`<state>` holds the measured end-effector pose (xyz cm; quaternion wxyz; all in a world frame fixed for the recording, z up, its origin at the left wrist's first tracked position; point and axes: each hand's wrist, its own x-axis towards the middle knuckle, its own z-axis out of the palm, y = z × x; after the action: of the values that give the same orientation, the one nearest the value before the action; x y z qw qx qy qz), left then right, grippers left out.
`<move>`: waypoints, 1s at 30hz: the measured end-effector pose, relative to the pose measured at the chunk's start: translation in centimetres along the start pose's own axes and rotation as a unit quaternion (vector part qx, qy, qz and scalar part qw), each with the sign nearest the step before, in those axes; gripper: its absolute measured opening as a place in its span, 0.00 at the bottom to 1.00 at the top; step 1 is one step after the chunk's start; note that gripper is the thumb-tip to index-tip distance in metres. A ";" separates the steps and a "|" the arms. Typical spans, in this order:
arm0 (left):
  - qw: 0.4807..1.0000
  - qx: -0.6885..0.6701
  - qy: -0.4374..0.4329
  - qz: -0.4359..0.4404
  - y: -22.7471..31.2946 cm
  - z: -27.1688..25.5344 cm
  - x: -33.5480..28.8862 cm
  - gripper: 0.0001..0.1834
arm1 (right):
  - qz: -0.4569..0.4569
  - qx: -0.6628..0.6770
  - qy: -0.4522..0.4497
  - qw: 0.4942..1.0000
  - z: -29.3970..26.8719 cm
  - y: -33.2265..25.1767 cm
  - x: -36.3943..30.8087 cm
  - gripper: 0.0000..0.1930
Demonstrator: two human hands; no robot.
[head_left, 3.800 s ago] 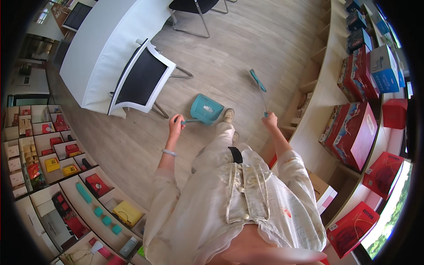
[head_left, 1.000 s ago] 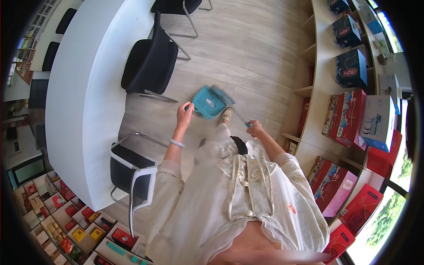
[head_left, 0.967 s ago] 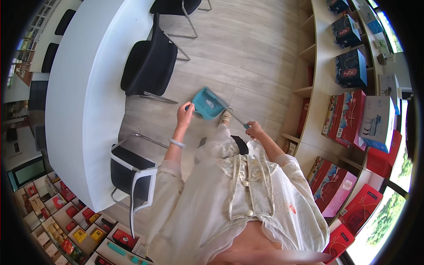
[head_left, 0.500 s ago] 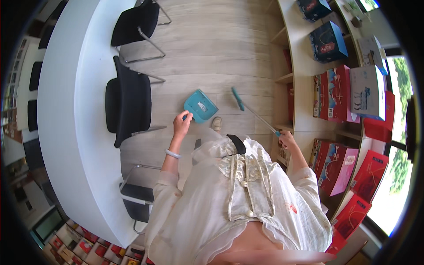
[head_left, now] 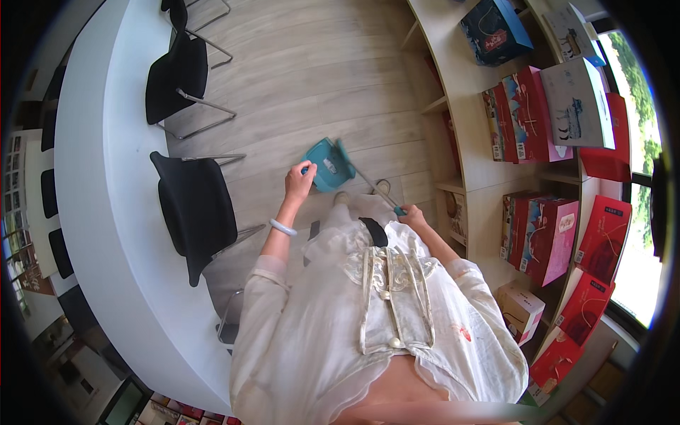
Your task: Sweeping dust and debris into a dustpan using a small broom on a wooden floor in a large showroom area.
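My left hand [head_left: 298, 182] grips the handle of a teal dustpan [head_left: 327, 166] held low over the wooden floor ahead of me. My right hand [head_left: 413, 217] holds the end of a long-handled teal broom [head_left: 368, 179]; its brush head meets the dustpan's right edge and looks blurred. A pale bangle sits on my left wrist. My shoe tips show just behind the dustpan.
Black chairs [head_left: 193, 205] stand along a curved white counter [head_left: 92, 212] on my left. Wooden shelves [head_left: 467, 127] with red, blue and white boxes line the right side. A cardboard box [head_left: 520, 310] sits on the floor at lower right. Bare plank floor [head_left: 312, 78] stretches ahead.
The broom head swung left from out on the floor to the dustpan's edge. My right hand came in closer to my body. The view turned further along the counter.
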<state>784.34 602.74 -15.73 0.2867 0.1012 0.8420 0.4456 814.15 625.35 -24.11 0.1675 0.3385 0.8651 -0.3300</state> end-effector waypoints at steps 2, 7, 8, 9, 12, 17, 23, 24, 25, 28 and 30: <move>1.000 0.004 0.009 0.025 0.5 0.2 0.8 0.16 | 0.064 0.109 -0.061 0.990 -2.5 -1.3 0.2 0.22; 0.999 0.027 0.004 0.039 2.4 0.8 1.4 0.16 | 0.253 0.344 -0.089 0.900 -10.1 -0.3 1.7 0.24; 0.998 0.017 0.022 0.053 2.6 1.2 1.7 0.15 | 0.257 0.341 -0.063 0.902 -11.8 0.4 2.5 0.24; 0.998 0.018 0.028 0.054 2.9 1.7 1.9 0.15 | 0.252 0.341 -0.065 0.903 -12.5 2.3 4.0 0.24; 0.995 -0.051 0.067 0.053 4.9 3.7 3.2 0.15 | 0.141 0.177 0.014 0.974 -14.5 5.9 9.2 0.23; 0.985 -0.156 0.074 -0.024 8.3 7.9 5.9 0.16 | 0.117 -0.048 0.097 0.987 -19.5 4.8 18.8 0.11; 0.970 -0.213 0.080 -0.083 12.1 14.5 10.8 0.18 | 0.077 -0.065 -0.001 0.995 -19.3 5.6 21.2 0.10; 0.970 -0.212 0.082 -0.086 12.6 15.4 11.3 0.18 | 0.037 -0.088 -0.059 0.994 -20.2 5.7 20.9 0.11; 0.972 -0.200 0.086 -0.087 13.5 16.2 11.6 0.18 | 0.034 -0.090 -0.062 0.993 -21.6 6.3 20.9 0.11; 0.972 -0.186 0.107 -0.097 15.2 17.9 12.7 0.18 | -0.017 0.020 -0.068 0.997 -26.5 8.6 21.8 0.15; 0.968 -0.184 0.134 -0.107 16.0 18.1 13.2 0.18 | 0.154 0.211 -0.186 0.947 -30.0 8.9 23.6 0.18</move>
<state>782.60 630.15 -15.93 0.2309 -0.1052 0.7822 0.5690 801.50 662.00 -18.55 0.2986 0.4282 0.6666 -0.5321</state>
